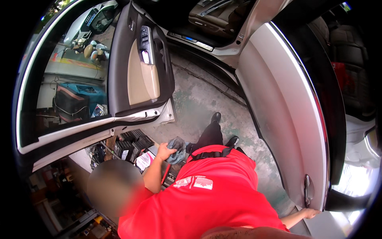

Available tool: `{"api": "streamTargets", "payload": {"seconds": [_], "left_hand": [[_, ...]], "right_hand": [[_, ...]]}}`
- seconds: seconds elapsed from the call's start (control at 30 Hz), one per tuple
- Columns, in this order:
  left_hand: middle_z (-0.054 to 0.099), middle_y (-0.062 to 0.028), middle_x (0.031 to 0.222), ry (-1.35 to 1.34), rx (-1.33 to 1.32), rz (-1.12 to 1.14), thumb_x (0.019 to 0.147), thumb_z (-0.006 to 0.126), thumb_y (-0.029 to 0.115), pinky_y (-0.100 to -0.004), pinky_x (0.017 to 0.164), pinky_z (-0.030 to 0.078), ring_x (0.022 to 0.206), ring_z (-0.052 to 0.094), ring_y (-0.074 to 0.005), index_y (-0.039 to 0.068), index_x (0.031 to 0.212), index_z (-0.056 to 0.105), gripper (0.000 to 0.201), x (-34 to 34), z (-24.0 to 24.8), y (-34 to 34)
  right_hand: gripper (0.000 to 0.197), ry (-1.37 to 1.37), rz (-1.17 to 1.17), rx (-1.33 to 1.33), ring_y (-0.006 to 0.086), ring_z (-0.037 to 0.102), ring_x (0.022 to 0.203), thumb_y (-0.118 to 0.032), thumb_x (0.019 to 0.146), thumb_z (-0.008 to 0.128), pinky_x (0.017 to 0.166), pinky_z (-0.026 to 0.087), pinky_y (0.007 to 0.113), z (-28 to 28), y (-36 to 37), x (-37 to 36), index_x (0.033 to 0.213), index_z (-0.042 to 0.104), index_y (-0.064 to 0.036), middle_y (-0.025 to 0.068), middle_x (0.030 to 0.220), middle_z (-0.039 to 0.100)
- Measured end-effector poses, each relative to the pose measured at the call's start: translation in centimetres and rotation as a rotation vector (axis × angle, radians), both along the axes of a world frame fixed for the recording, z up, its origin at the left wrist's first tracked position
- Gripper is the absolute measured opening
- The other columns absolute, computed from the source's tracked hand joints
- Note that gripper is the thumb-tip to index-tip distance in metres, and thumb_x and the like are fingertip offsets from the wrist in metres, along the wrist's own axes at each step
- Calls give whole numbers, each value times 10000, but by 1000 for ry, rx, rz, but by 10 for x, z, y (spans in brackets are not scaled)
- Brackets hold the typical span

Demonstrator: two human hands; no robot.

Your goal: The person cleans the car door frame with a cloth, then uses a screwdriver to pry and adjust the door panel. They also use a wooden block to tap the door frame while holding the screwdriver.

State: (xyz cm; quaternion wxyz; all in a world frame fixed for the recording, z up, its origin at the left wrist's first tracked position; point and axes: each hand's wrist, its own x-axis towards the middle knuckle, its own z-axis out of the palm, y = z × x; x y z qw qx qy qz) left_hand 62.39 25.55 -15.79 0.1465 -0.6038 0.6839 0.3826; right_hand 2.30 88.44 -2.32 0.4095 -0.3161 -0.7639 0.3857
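My left hand (164,151) is closed round a crumpled grey-blue cloth (176,150), held out at my left side. On the right, my right hand (309,213) grips the near edge of a silver car door (284,119), just below its door handle (306,190). The fingertips there are partly hidden. Another open door (144,81), with a brown and beige inner panel, stands ahead on the left, apart from both hands.
Black boxes (133,145) and papers lie beside my left arm. Through the left door's window show a blue and black case (79,101) and a white car (89,22). The car's seat (217,16) and door sill (193,42) are ahead. Concrete floor (195,95) lies between the doors.
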Motion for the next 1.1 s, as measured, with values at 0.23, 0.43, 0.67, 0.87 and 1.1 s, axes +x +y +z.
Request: {"api": "streamTargets", "payload": {"seconds": [0.23,0.43,0.67,0.87,1.1], "left_hand": [[147,-231,1588,-234,-895,129,657,835,176,-423,935,486,1179,547,-419,61,1029,671,423,34,212,-27],[520,-231,1226,-158,-899,12,652,825,173,-465,862,493,1058,568,-442,105,1064,664,447,10,221,-63],[476,-298,1235,3,-918,-133,619,829,121,-459,946,451,1110,521,-478,99,1064,669,473,-13,229,-53],[328,-381,1428,194,-740,-288,624,819,106,-448,1084,352,1337,346,-507,60,1056,670,459,-44,260,-41],[141,-338,1551,574,-556,-509,644,800,121,-374,967,471,1240,547,-384,86,990,718,357,-137,255,-65]], "right_hand": [[648,-94,-111,89,319,671,812,-546,856,674,738,550,392,-56,104,-46,858,705,101,250,885,700],[596,-154,-28,-83,310,670,956,-487,924,608,831,555,410,-45,93,-40,1101,671,79,233,1096,681],[693,-84,-33,-138,304,655,949,-520,907,625,837,558,410,5,28,7,1115,619,141,239,1094,666],[728,-51,53,-173,313,604,1082,-556,972,482,946,484,391,75,26,105,1242,555,117,257,1233,601],[735,-124,-28,-13,338,594,1082,-560,985,449,957,457,386,57,46,216,1239,548,123,278,1208,604]]}}
